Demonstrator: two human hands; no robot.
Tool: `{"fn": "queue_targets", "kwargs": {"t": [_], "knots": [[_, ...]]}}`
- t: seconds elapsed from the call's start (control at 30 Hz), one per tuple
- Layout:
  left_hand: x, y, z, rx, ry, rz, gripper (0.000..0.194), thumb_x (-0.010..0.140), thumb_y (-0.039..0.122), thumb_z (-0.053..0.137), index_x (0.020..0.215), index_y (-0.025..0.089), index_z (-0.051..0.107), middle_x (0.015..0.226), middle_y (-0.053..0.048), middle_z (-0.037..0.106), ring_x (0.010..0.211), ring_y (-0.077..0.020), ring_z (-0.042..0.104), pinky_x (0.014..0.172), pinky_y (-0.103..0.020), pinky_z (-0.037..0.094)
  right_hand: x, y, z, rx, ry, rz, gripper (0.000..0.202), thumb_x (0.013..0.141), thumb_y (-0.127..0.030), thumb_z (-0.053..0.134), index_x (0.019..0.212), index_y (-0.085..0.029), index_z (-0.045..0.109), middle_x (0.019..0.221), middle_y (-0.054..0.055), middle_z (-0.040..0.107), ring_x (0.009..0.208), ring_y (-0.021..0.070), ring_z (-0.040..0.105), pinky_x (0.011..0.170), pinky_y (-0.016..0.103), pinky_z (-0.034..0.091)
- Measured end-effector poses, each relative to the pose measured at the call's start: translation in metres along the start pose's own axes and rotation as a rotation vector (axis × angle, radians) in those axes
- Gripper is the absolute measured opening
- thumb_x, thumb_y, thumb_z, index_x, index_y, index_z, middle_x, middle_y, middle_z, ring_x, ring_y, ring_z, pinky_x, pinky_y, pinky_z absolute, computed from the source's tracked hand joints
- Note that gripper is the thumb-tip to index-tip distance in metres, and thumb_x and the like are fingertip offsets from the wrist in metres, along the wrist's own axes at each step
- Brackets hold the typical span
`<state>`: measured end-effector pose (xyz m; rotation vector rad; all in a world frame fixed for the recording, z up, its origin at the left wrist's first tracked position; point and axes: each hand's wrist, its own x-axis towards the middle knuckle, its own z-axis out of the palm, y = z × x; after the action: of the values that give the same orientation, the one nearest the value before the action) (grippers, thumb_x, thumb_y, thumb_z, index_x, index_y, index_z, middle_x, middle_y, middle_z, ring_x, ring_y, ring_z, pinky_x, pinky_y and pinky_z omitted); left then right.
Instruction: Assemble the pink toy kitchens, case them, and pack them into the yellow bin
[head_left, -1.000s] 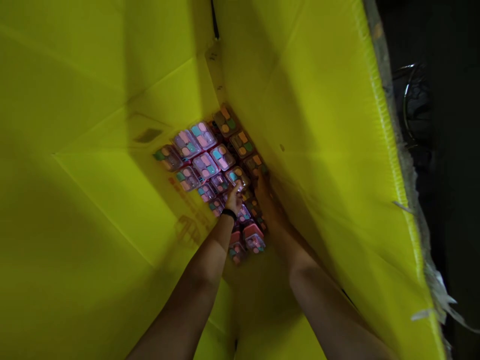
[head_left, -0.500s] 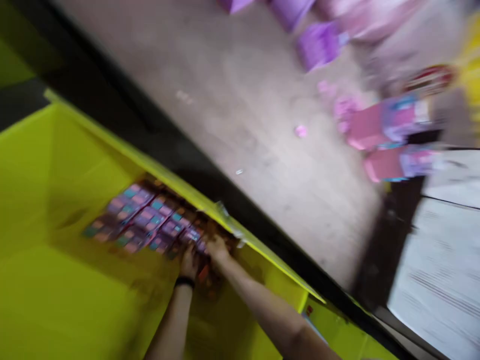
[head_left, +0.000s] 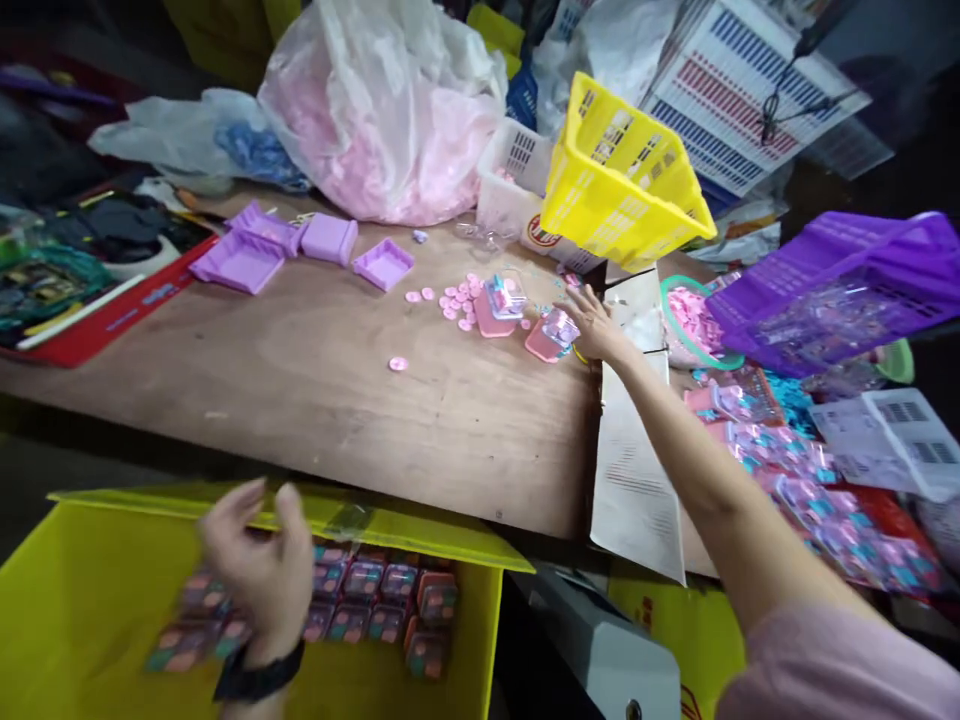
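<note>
My left hand [head_left: 259, 560], with a black band at the wrist, is raised above the yellow bin [head_left: 67, 600]; its fingers are apart and hold nothing. Below it, rows of small clear-lidded packs [head_left: 364, 580] lie in the bin. My right hand [head_left: 592, 325] reaches across the wooden table [head_left: 315, 400], fingers spread, beside a pink box with a clear top [head_left: 551, 335]. A similar pink box [head_left: 500, 305] stands just left of that one. Small pink discs [head_left: 457, 300] are scattered around it, and a single disc [head_left: 398, 364] lies nearer the front.
Purple trays [head_left: 240, 262] and a bag of pink pieces [head_left: 390, 130] lie at the back left. A yellow basket [head_left: 626, 185] stands behind my right hand. Cardboard [head_left: 637, 470], a purple basket [head_left: 840, 290] and more packs [head_left: 832, 510] are on the right.
The view has swung up and levelled over the table. Both hands have left the packs in the bin; my right hand is now at the pink boxes, my left hand raised and open.
</note>
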<state>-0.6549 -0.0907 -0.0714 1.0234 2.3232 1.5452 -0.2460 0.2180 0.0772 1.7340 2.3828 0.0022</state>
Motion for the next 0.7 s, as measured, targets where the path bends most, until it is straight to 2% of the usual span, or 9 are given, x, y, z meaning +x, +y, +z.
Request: {"fn": "queue_targets", "kwargs": {"t": [0.07,0.1,0.2,0.3,0.37,0.47,0.53,0.6,0.7], "knots": [[0.028,0.062,0.061,-0.066,-0.192,0.152,0.040,0.093,0.045,0.065,0.122,0.019,0.058,0.119,-0.013,0.066,0.110,-0.0293,0.065,0.100,-0.047,0.055,0.016,0.028,0.000,-0.055,-0.168,-0.103,0.082,0.076,0.004,0.059,0.153,-0.023,0.053,0.171,0.015,0.032,0.156,0.0403,0.029,0.120,0.069,0.028],[0.040,0.093,0.096,-0.088,-0.288,0.236,0.041,0.094,0.044,0.063,0.125,0.018,0.058,0.121,-0.014,0.066,0.113,-0.0296,0.065,0.103,-0.047,0.054,0.020,0.035,0.002,-0.057,-0.203,-0.151,0.079,0.079,0.001,0.062,0.153,-0.023,0.053,0.170,0.015,0.034,0.154,0.0389,0.034,0.120,0.065,0.031],[0.060,0.172,0.201,-0.048,-0.509,0.490,0.045,0.093,0.037,0.065,0.131,0.016,0.058,0.132,-0.017,0.064,0.130,-0.0326,0.057,0.118,-0.052,0.043,0.021,0.039,0.010,-0.029,-0.169,-0.165,0.049,0.095,-0.020,0.062,0.144,-0.016,0.062,0.153,0.020,0.054,0.137,0.0346,0.055,0.113,0.048,0.043],[0.067,0.226,0.286,0.055,-0.688,0.579,0.057,0.091,0.028,0.067,0.145,0.015,0.053,0.154,-0.021,0.050,0.149,-0.0371,0.041,0.126,-0.058,0.029,0.014,0.037,0.017,0.009,-0.166,-0.105,0.042,0.106,-0.036,0.053,0.131,-0.008,0.070,0.130,0.023,0.065,0.123,0.0319,0.062,0.105,0.040,0.047],[0.070,0.248,0.323,0.156,-0.761,0.532,0.066,0.090,0.030,0.071,0.151,0.017,0.049,0.166,-0.021,0.035,0.157,-0.0452,0.024,0.126,-0.068,0.019,0.007,0.040,0.023,0.059,-0.148,-0.121,0.045,0.106,-0.041,0.056,0.135,-0.009,0.069,0.139,0.023,0.059,0.130,0.0323,0.057,0.110,0.041,0.045],[0.074,0.260,0.352,0.243,-0.834,0.444,0.076,0.091,0.040,0.072,0.156,0.014,0.043,0.171,-0.020,0.022,0.158,-0.0550,0.008,0.120,-0.078,0.015,-0.004,0.060,0.031,0.137,-0.136,-0.093,0.068,0.093,-0.050,0.073,0.152,-0.020,0.056,0.159,0.019,0.042,0.145,0.0396,0.043,0.117,0.053,0.039],[0.075,0.259,0.358,0.278,-0.861,0.440,0.077,0.092,0.043,0.071,0.157,0.014,0.042,0.170,-0.020,0.024,0.156,-0.0538,0.018,0.120,-0.076,0.019,-0.009,0.077,0.034,0.172,-0.218,-0.070,0.091,0.078,-0.052,0.087,0.157,-0.024,0.050,0.164,0.018,0.035,0.147,0.0456,0.038,0.117,0.059,0.038],[0.073,0.253,0.356,0.294,-0.874,0.488,0.076,0.089,0.041,0.074,0.155,0.018,0.046,0.166,-0.018,0.030,0.152,-0.0483,0.033,0.123,-0.068,0.026,-0.012,0.091,0.036,0.194,-0.287,-0.102,0.100,0.068,-0.049,0.094,0.155,-0.021,0.052,0.165,0.019,0.035,0.146,0.0465,0.041,0.118,0.057,0.038],[0.061,0.239,0.336,0.269,-0.928,0.592,0.076,0.084,0.035,0.077,0.152,0.018,0.049,0.160,-0.018,0.035,0.148,-0.0412,0.042,0.125,-0.055,0.034,-0.016,0.092,0.037,0.166,-0.315,-0.077,0.093,0.072,-0.053,0.091,0.149,-0.013,0.057,0.150,0.024,0.052,0.132,0.0425,0.056,0.112,0.050,0.044]]}}
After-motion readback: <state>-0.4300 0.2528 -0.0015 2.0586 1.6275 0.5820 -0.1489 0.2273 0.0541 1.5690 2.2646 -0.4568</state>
